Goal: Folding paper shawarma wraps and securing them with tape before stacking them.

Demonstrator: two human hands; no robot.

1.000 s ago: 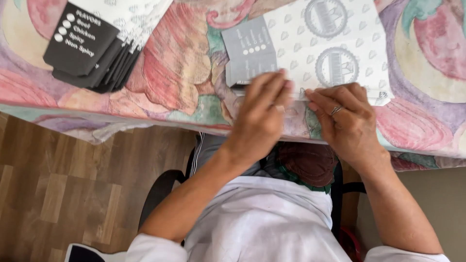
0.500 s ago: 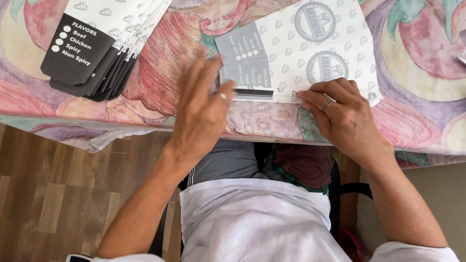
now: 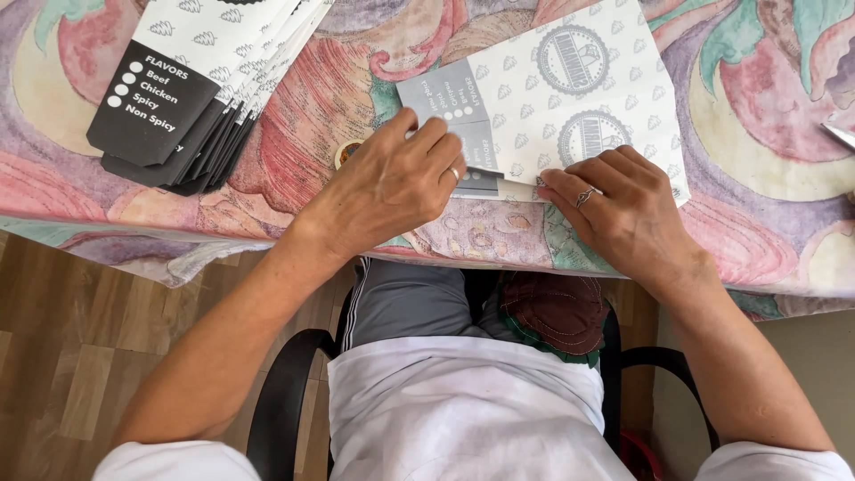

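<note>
A flat white paper bag (image 3: pixel 570 98) with grey round emblems and a grey end panel lies on the table near its front edge. My left hand (image 3: pixel 392 183) rests palm down on the bag's grey left end, fingers together, a ring on one finger. My right hand (image 3: pixel 623 214) presses the bag's lower edge with its fingertips, also wearing a ring. Neither hand lifts the bag.
A fanned stack of similar white bags with black ends (image 3: pixel 191 85) lies at the back left. The table wears a flowered pink and purple cloth (image 3: pixel 757 116). A small round object (image 3: pixel 346 153) peeks out beside my left hand. Below are a black chair arm (image 3: pixel 285 401) and wooden floor.
My left hand has moved left from beside my right hand onto the bag's grey end. My right hand has stayed on the lower edge. The view has shifted slightly.
</note>
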